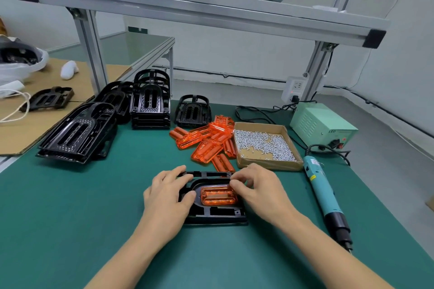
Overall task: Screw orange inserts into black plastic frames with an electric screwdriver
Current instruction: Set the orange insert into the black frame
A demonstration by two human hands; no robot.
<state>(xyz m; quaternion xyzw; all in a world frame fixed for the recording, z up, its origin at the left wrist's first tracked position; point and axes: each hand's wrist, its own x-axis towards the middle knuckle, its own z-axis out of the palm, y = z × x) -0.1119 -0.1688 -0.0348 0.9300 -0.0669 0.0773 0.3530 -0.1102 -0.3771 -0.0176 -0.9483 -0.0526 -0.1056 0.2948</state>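
Bare green mat [70,206] lies open left of the black frame [212,214] and along the near edge. To the right, the electric screwdriver [325,197] lies lengthwise, leaving a narrow lane beside the right hand [257,191]. Behind the frame, the orange inserts [206,143] and the cardboard box of screws [265,145] block the way; further left, stacks of black frames [150,105] crowd the back; a shelf beam [199,10] spans overhead

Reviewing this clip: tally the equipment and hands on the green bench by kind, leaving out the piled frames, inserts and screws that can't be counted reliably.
Electric screwdriver: 1
Power supply box: 1
Cardboard screw tray: 1
Black frame being worked on: 1
Orange insert seated in it: 1
Hands: 2, left hand, right hand
Total: 7
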